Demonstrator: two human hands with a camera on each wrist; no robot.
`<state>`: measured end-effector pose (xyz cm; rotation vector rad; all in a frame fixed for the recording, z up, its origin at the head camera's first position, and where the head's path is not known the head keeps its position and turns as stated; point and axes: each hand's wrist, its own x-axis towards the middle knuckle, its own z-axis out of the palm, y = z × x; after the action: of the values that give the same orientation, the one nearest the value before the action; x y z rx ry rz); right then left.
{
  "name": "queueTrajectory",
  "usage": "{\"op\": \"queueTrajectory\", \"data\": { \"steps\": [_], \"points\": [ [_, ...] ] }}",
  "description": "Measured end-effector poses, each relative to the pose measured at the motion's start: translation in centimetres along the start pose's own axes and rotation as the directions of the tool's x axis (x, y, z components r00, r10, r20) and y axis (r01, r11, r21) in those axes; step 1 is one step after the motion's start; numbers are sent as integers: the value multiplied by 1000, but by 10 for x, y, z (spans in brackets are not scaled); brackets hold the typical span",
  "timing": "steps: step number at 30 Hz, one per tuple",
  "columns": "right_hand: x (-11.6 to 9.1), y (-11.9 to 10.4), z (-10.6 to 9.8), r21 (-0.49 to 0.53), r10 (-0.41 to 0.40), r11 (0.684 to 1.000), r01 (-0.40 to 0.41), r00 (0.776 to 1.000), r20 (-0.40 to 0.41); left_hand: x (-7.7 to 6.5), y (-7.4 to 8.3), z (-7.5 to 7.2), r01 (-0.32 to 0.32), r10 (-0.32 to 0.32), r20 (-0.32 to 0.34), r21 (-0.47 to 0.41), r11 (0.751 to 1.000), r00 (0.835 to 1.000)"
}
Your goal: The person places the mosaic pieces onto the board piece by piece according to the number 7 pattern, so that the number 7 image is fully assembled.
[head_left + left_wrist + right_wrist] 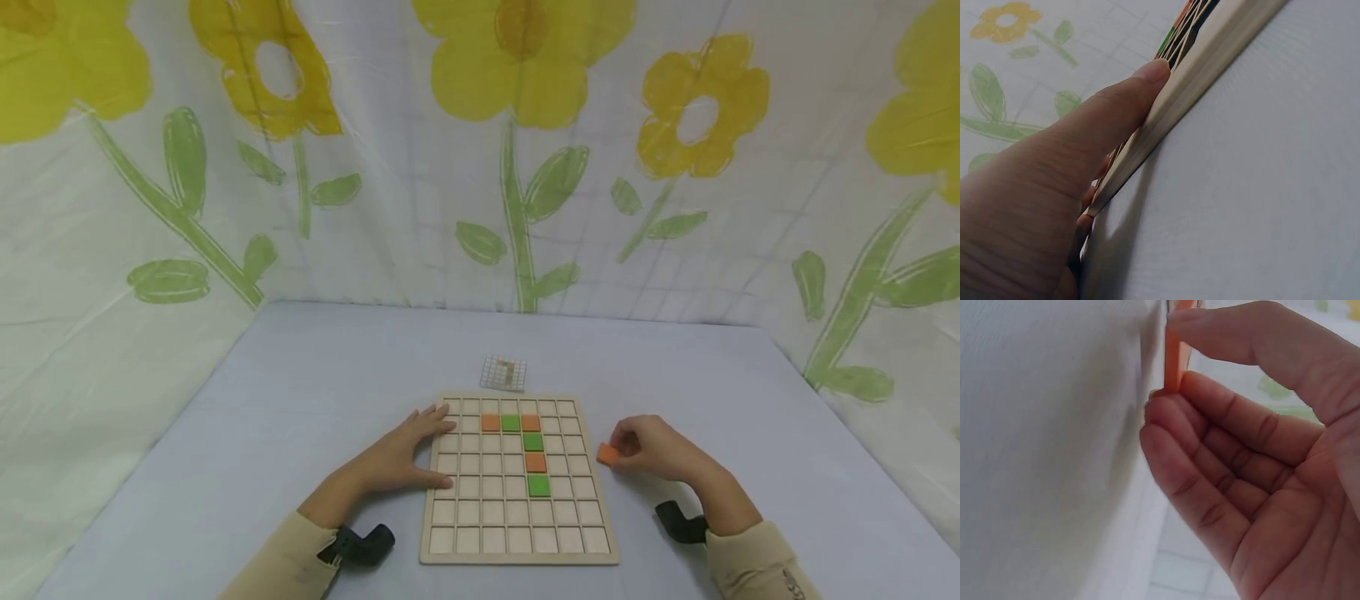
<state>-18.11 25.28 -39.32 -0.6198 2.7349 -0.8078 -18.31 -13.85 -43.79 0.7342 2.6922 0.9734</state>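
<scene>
A wooden grid board (517, 559) lies flat in front of me. Three orange and three green square tiles sit in its cells, a row near the top and a column running down from it. My left hand (408, 450) rests with spread fingers over the board's left edge, and the left wrist view has its thumb (1116, 103) on the rim. Right of the board, my right hand (654, 448) pinches an orange square tile (606, 454) between thumb and fingers. In the right wrist view the tile (1174, 362) stands edge-on, its upper part partly behind the thumb.
Just beyond the board's far edge lies a small card (503, 372) printed with a grid and a coloured pattern. Everything rests on a white-covered table (315, 367). A white curtain (390, 192) with yellow flowers hangs behind it.
</scene>
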Motion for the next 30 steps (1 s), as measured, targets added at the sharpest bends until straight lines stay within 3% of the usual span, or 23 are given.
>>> {"op": "queueTrajectory", "data": {
  "steps": [7,15,30],
  "points": [
    [1,-15,3,76,-83,994,82,996,12,0,-1,1,-11,11,-2,7,1000,1000],
    [3,-40,16,85,-184,980,178,981,69,1,-1,1,12,-12,-7,14,1000,1000],
    [1,-68,37,144,-249,964,225,952,180,-1,1,0,27,-27,-12,-3,1000,1000]
  ]
}}
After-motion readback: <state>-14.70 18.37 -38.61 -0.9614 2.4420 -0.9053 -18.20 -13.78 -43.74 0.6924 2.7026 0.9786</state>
